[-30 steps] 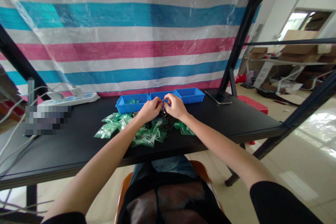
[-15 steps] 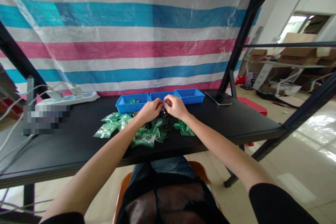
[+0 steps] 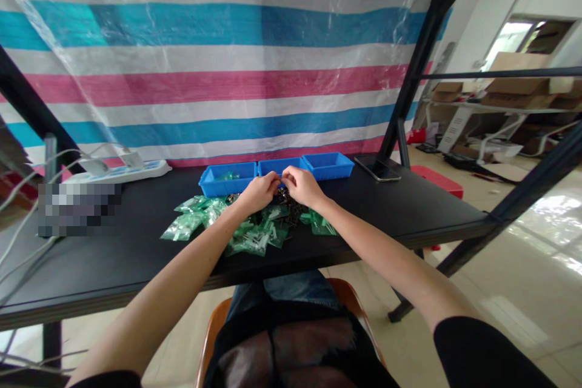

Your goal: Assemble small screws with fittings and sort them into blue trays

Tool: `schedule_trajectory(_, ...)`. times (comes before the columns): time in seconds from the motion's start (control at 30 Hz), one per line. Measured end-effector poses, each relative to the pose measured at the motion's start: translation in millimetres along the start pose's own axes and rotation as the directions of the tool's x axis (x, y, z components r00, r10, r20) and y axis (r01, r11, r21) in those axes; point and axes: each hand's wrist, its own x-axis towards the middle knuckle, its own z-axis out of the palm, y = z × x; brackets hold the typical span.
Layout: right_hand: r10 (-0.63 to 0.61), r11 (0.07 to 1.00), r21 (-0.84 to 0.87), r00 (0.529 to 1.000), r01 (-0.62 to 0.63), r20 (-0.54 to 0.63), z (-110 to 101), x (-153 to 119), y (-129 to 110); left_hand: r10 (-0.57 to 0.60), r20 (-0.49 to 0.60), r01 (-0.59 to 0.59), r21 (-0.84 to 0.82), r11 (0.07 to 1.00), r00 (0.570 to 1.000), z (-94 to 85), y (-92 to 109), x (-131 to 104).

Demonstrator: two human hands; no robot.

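My left hand and my right hand meet fingertip to fingertip in front of the blue trays, both pinched closed. Whatever sits between the fingertips is too small to make out. Beneath them lies a pile of dark metal screws. Small green-tinted plastic bags with white pieces inside are heaped under my left forearm, and more green bags spread to its left. Another green bag rests by my right wrist. The left blue tray holds a green bag; the middle blue tray is partly hidden by my hands.
A third blue tray stands at the right of the row, with a phone beyond it. On the left are a white power strip with cables and a blurred-out item. Black metal posts frame the black table.
The view has shifted very slightly. Both hands keep nearly the same place and pinch, with only small finger movement.
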Motion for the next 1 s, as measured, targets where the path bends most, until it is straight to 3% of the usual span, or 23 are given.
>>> schedule_trajectory(0.57, 0.003, 1.0, 0.001, 1.0, -0.003, -0.024, -2.6, 1.0, -1.5, 0.012, -0.029, -0.012, -0.005, 1.0, 1.0, -3.7, 0.1, 1.5)
schedule_trajectory(1.0, -0.028, 0.999, -0.014, 0.999, 0.029, 0.023, -6.2, 3.4, 2.1, -0.022, -0.026, 0.023, 0.022, 1.0, 0.999, -4.9, 3.5, 0.5)
